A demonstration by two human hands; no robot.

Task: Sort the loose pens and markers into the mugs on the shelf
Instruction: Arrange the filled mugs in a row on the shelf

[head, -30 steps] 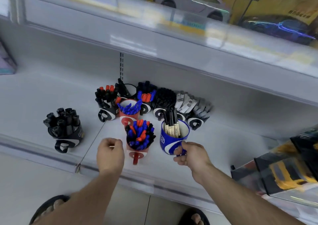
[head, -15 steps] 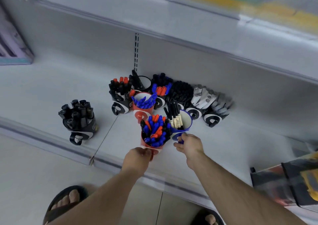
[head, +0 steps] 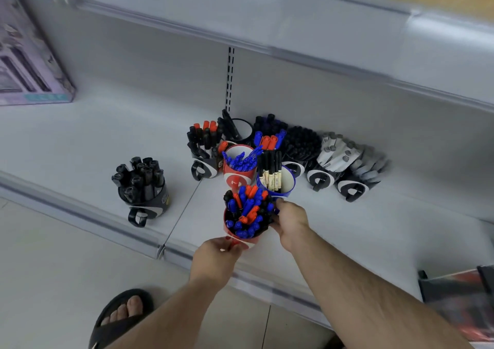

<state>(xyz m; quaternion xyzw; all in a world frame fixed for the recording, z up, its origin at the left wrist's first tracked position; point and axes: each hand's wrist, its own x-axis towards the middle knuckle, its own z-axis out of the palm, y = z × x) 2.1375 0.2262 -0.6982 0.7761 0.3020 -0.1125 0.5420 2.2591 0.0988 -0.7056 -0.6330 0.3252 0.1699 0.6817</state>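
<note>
fingers of the left hand (head: 215, 259) curled round the handle of a red mug packed with blue, red and black markers (head: 247, 216) at the white shelf's (head: 80, 145) front edge, right hand (head: 290, 219) gripping the blue mug of black-capped pens (head: 276, 180) just behind

A shop aisle. Beyond the hands (head: 291, 219), a white metal display shelf (head: 80, 140) holds mugs of marker pens (head: 247, 212) grouped as stock; a boxed product (head: 29, 62) stands far to their left, above tiled floor (head: 53, 282).
</note>
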